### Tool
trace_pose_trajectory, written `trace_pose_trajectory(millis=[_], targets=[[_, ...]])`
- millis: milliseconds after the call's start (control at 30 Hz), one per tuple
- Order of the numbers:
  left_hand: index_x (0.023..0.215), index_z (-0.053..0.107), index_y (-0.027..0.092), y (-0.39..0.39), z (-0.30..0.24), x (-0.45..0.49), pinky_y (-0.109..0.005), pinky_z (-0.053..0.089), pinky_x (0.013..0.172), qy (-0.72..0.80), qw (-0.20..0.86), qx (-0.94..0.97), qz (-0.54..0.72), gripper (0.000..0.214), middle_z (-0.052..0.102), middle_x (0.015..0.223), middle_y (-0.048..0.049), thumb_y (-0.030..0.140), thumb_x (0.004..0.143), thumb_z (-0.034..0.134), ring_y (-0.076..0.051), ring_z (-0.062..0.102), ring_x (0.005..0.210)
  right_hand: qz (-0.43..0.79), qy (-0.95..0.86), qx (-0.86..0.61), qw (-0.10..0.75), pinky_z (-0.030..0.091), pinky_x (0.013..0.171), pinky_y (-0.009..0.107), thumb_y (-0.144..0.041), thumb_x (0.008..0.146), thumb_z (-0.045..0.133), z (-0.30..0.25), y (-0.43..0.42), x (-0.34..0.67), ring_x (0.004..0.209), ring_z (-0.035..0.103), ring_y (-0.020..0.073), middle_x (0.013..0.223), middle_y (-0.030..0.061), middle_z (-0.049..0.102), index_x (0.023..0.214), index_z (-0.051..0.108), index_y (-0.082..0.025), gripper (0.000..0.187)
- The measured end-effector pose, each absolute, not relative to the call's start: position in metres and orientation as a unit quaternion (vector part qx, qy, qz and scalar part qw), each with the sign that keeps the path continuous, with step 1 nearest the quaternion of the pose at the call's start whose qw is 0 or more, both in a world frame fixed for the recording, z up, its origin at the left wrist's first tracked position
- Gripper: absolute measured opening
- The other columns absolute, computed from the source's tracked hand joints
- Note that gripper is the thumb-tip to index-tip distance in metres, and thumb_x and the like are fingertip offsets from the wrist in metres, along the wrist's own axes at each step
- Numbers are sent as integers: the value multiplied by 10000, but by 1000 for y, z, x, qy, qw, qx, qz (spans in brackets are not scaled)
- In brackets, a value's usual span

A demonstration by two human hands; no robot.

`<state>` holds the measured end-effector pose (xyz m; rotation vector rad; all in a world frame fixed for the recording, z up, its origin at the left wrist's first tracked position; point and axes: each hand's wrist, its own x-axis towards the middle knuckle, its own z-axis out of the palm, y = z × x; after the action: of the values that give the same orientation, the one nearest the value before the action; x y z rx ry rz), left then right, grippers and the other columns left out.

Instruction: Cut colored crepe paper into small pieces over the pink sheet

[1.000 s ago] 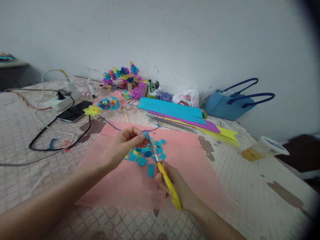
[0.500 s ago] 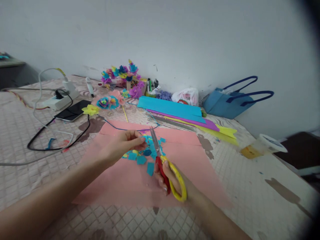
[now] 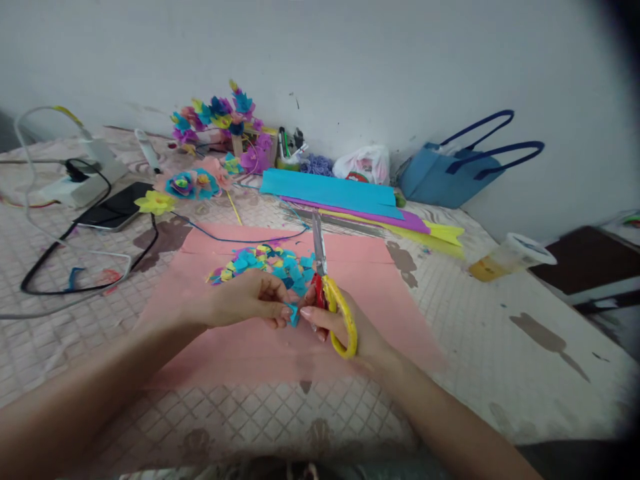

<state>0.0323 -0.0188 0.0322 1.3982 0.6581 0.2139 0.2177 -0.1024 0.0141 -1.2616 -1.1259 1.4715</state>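
Note:
Between the thumb and fingers of my left hand (image 3: 257,300) is a small blue piece of paper (image 3: 294,315). My right hand (image 3: 340,321) holds scissors (image 3: 320,250) with one yellow and one red handle, blades pointing away from me and looking closed. The right thumb and fingertips come close to the blue piece; whether they touch it I cannot tell. Just beyond my hands lies a pile of cut paper bits (image 3: 267,261), mostly blue with some yellow and purple. Under it all is a large pink paper sheet (image 3: 390,333).
Behind the sheet lie blue paper strips (image 3: 330,190), with purple and yellow ones below. Paper flowers (image 3: 215,117), a phone (image 3: 117,207) and a power strip (image 3: 85,183) with cables are left. A blue bag (image 3: 450,177) and a tilted cup (image 3: 510,257) stand right.
My left hand has come nearer to me and off the pile, now with a blue piece in its pinch. The right hand with the scissors has drawn close to it. The view has shifted slightly.

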Motion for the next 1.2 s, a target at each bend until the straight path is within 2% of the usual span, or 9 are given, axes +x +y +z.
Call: trace_pose_trajectory(millis=[233, 533, 633, 733, 800, 900, 1033, 1200], targets=[[685, 655, 153, -23, 35, 35, -221, 494, 580, 298, 691, 654, 77, 156, 686, 596, 17, 270, 711, 755, -121, 643, 591, 592, -460, -507, 426, 360, 403, 189, -286, 649, 694, 17, -103, 216, 512, 446, 71, 720, -42, 534, 813, 473, -202, 288], [705, 639, 161, -24, 28, 34, -251, 497, 606, 285, 690, 662, 68, 138, 682, 634, 9, 275, 743, 708, -142, 649, 628, 565, -476, -538, 407, 328, 433, 213, -241, 608, 623, 24, -105, 212, 515, 439, 86, 674, -47, 513, 793, 467, -197, 247], [767, 626, 156, -24, 27, 35, -254, 484, 610, 289, 681, 667, 87, 138, 672, 682, 6, 244, 717, 721, -137, 631, 647, 554, -480, -532, 425, 354, 496, 226, -220, 617, 620, 22, -104, 213, 562, 464, 94, 696, -45, 524, 788, 465, -200, 231], [864, 599, 155, -26, 27, 38, -258, 476, 633, 291, 661, 681, 121, 243, 659, 764, -1, 190, 673, 745, -136, 613, 698, 516, -489, -538, 452, 396, 567, 248, -209, 622, 621, 19, -101, 214, 613, 502, 112, 711, -39, 538, 775, 466, -204, 218], [889, 573, 156, -28, 27, 40, -258, 465, 623, 296, 653, 683, 138, 288, 630, 741, 8, 184, 663, 751, -135, 591, 693, 478, -498, -556, 463, 415, 596, 263, -204, 623, 623, 16, -101, 214, 646, 530, 130, 726, -29, 557, 779, 470, -209, 218], [879, 540, 161, -33, 24, 44, -260, 451, 610, 296, 655, 677, 160, 289, 601, 723, 15, 240, 691, 745, -131, 571, 673, 446, -504, -570, 471, 420, 601, 267, -192, 636, 621, 10, -102, 214, 665, 552, 141, 746, -20, 569, 804, 474, -214, 224], [876, 522, 165, -37, 19, 46, -261, 440, 583, 285, 639, 693, 176, 239, 606, 760, -3, 336, 788, 664, -128, 569, 655, 460, -507, -558, 470, 420, 579, 253, -160, 623, 617, 6, -104, 211, 631, 539, 133, 691, -39, 549, 820, 474, -219, 251], [896, 515, 167, -36, 20, 46, -286, 469, 629, 290, 630, 697, 183, 162, 631, 795, -18, 227, 787, 617, -152, 613, 715, 462, -502, -553, 478, 440, 594, 256, -193, 648, 634, 11, -102, 214, 663, 544, 135, 732, -20, 560, 791, 482, -215, 210]])
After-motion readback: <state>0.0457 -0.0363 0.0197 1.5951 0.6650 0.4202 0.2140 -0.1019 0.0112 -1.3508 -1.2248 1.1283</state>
